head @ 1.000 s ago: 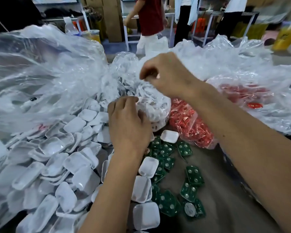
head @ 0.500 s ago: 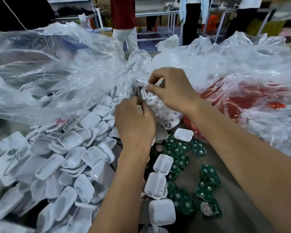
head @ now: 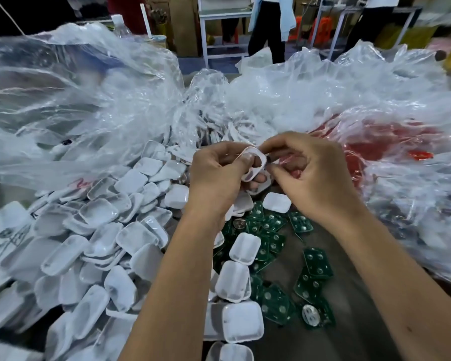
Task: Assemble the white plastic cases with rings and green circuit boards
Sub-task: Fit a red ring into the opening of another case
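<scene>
Both hands have pulled back out of the ring bag [head: 219, 105] and now meet just in front of it, so the pick looks done and fitting is starting. Left hand [head: 214, 175] holds a white ring [head: 254, 162] upright, fingers curled round its near edge. Right hand [head: 310, 173] pinches the ring's far edge, thumb and forefinger close together; whether it holds anything else, cannot tell. White cases [head: 97, 230] are heaped left of the hands; green circuit boards [head: 317, 263] lie scattered on the table just below them. No board is in hand yet.
</scene>
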The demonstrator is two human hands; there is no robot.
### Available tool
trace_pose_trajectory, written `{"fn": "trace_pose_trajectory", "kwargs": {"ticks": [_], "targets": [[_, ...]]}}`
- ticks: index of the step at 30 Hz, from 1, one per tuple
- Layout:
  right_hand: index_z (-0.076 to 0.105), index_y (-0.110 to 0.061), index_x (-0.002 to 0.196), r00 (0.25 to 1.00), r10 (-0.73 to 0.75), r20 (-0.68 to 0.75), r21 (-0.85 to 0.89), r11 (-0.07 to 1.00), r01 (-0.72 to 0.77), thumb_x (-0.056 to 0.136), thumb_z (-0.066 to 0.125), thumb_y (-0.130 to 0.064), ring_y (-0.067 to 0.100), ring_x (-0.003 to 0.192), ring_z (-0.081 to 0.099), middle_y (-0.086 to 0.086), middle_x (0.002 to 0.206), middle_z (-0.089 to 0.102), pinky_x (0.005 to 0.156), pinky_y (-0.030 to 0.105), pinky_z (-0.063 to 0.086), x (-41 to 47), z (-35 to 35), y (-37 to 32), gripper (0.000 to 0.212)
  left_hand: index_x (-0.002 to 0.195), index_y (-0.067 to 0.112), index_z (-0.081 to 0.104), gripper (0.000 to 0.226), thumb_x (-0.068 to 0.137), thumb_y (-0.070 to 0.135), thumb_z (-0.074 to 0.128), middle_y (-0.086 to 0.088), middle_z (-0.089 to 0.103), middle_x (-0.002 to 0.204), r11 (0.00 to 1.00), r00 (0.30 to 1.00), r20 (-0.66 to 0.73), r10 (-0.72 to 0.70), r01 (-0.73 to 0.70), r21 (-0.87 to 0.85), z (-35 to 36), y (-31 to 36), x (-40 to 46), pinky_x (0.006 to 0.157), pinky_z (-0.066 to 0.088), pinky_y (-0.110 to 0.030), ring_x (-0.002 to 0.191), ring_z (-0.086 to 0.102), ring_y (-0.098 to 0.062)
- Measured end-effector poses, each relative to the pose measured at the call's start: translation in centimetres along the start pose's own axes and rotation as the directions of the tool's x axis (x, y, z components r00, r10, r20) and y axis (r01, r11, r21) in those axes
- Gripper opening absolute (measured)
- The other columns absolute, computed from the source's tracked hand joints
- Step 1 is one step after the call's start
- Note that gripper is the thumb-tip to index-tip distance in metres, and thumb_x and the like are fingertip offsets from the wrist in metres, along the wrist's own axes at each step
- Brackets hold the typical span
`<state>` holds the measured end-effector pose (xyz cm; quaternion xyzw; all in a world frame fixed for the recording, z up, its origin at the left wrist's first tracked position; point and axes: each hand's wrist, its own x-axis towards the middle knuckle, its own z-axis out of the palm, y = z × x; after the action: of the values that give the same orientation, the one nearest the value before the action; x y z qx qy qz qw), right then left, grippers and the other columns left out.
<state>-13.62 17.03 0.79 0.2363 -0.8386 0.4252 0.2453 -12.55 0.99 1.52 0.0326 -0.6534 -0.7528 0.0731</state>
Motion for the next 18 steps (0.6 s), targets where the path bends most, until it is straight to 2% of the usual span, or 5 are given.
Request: {"fn": "trace_pose_trajectory", "kwargs": {"ticks": [3, 5, 8, 13, 18], "targets": [[0.076, -0.020, 0.101, 0.998, 0.061, 0.003, 0.013, 0.998, -0.061, 0.088, 0.080, -0.005, 0.000, 0.079, 0.073, -0.013, 0.089, 0.075, 0.072, 0.018, 0.060, -0.5, -0.8, 0.6, 0.021, 0.096, 0.006, 0.066, 0.012, 0.100, -0.002, 0.059, -0.015, 0.078, 0.086, 0.999, 1.000, -0.012, -0.024, 0.024, -0.035, 0.3, -0.1, -0.1, 0.050, 0.057, -0.027, 0.057, 0.073, -0.025], [0.075, -0.029, 0.093, 0.960, 0.117, 0.256, -0.111, 0.990, -0.092, 0.088, 0.081, -0.010, -0.004, 0.075, 0.071, -0.019, 0.083, 0.073, 0.072, 0.016, 0.059, -0.7, -1.7, 1.2, 0.021, 0.099, 0.007, 0.062, 0.010, 0.103, 0.001, 0.055, -0.020, 0.077, 0.095, 0.999, 0.999, -0.025, -0.029, 0.028, -0.047, 0.4, 0.0, -0.1, 0.046, 0.053, -0.025, 0.053, 0.071, -0.025], [0.077, -0.037, 0.092, 0.745, 0.202, 0.636, -0.258, 0.965, -0.041, 0.087, 0.084, -0.020, -0.008, 0.079, 0.067, -0.022, 0.087, 0.071, 0.069, 0.009, 0.049, -1.1, -1.9, 1.5, 0.019, 0.104, 0.010, 0.060, 0.012, 0.104, 0.002, 0.051, -0.013, 0.078, 0.088, 1.000, 1.000, -0.019, -0.006, 0.006, -0.021, 0.5, -0.4, 0.1, 0.042, 0.046, -0.024, 0.050, 0.067, -0.023], [0.068, -0.042, 0.111, 0.715, 0.209, 0.667, -0.282, 0.959, -0.017, 0.082, 0.086, -0.026, -0.022, 0.087, 0.052, -0.023, 0.102, 0.051, 0.067, 0.004, 0.042, -1.6, -1.6, 1.6, 0.037, 0.111, 0.014, 0.065, 0.028, 0.103, -0.005, 0.045, -0.009, 0.080, 0.091, 0.999, 0.997, 0.065, -0.046, 0.045, 0.005, 0.4, -0.8, 0.1, 0.051, 0.051, -0.025, 0.060, 0.069, -0.021], [0.070, -0.038, 0.105, 0.755, 0.203, 0.623, -0.195, 0.976, -0.101, 0.082, 0.088, -0.021, -0.016, 0.079, 0.059, -0.033, 0.089, 0.062, 0.064, 0.002, 0.041, -1.6, -2.0, 1.3, 0.034, 0.117, 0.006, 0.065, 0.038, 0.095, -0.019, 0.048, -0.013, 0.078, 0.096, 0.998, 0.994, 0.105, -0.036, 0.042, -0.055, 0.1, -0.8, 0.2, 0.067, 0.060, -0.029, 0.074, 0.076, -0.026]]}}
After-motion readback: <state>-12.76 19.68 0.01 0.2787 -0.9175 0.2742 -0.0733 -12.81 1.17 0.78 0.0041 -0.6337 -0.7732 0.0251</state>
